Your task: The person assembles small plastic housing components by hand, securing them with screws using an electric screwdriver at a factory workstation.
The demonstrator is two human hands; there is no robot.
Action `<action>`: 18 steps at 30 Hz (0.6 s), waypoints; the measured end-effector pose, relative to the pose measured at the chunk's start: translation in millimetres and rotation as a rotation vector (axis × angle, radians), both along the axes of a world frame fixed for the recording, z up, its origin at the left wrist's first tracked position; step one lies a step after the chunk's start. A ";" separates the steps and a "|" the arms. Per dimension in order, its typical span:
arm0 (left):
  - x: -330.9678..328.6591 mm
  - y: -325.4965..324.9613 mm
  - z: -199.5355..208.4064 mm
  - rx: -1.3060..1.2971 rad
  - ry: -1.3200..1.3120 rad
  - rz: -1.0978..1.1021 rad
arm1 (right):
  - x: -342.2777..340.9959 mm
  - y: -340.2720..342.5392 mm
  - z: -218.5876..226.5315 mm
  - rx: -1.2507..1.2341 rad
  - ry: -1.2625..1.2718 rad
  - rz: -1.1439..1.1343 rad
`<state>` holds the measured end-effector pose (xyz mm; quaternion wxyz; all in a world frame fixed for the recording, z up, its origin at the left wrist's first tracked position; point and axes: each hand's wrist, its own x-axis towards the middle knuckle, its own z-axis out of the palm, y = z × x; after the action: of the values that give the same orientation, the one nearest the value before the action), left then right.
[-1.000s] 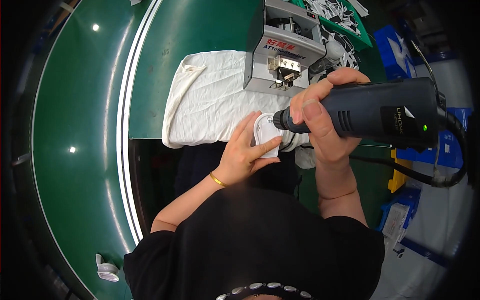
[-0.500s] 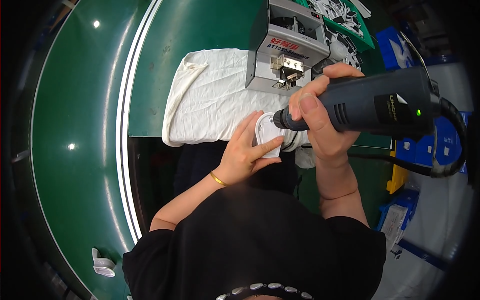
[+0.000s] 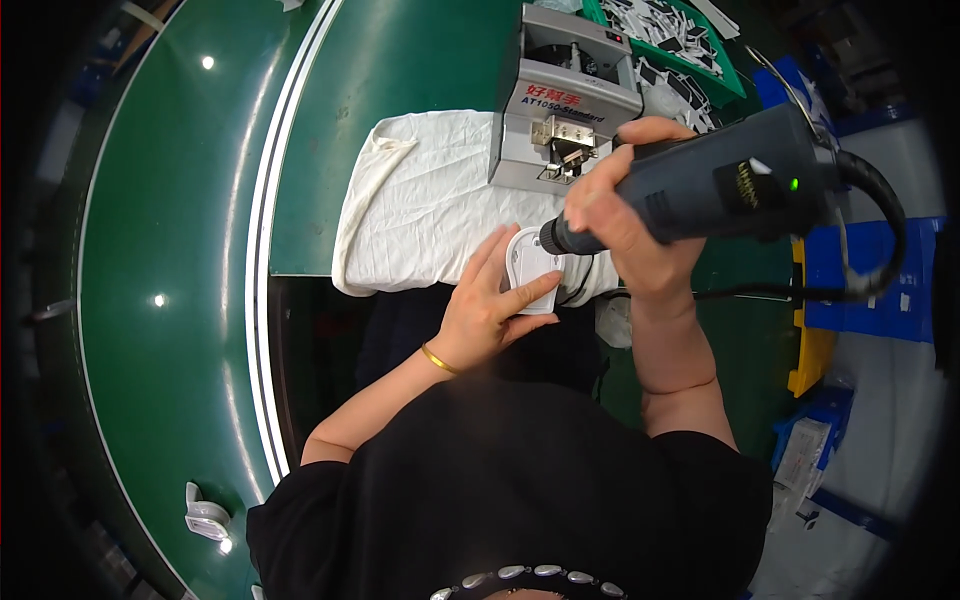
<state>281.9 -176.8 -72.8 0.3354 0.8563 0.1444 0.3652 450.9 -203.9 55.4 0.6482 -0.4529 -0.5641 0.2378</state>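
My left hand (image 3: 487, 305) is closed around a small white plastic housing (image 3: 535, 262), rounded at its far end and hollow side up. The thumb lies across the near part of the housing, with the fingers along its left wall. In my right hand (image 3: 640, 225) is a dark electric screwdriver (image 3: 715, 185) with a green light, held slanting, its fingers wrapped round the front of the body. The screwdriver's nose reaches over the upper right of the housing; its bit tip is hidden from view. Beneath the housing's far end lies a folded white cloth (image 3: 415, 200).
A grey screw feeder (image 3: 565, 105) stands on the green bench just beyond the cloth. Behind it, a green bin (image 3: 728, 72) holds many white and dark parts. A cable (image 3: 890, 190) loops from the screwdriver at right. Another white part (image 3: 206, 515) sits on the green surface at lower left.
The screwdriver has shifted slightly left and down in view, still over the housing's upper right. My left hand keeps its hold on the housing. The whole view has swung a little.
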 end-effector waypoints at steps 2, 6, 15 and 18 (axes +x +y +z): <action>0.8 -5.3 12.4 0.169 0.067 0.155 | 22.7 -3.4 -5.0 0.081 0.181 0.002; -7.4 0.7 12.6 0.356 0.138 -0.089 | 92.6 -24.9 4.6 -0.040 0.495 -0.438; -46.1 40.2 42.8 0.316 0.318 -0.032 | 268.0 -81.0 -125.4 -0.441 0.401 -0.989; -60.6 52.3 38.3 -0.025 0.216 0.174 | 298.4 -87.5 -151.0 -0.570 0.368 -1.057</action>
<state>221.3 -124.5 -34.6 0.2954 0.8707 0.2578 0.2969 749.4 -291.4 -95.5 0.6184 -0.7773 -0.0576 0.1006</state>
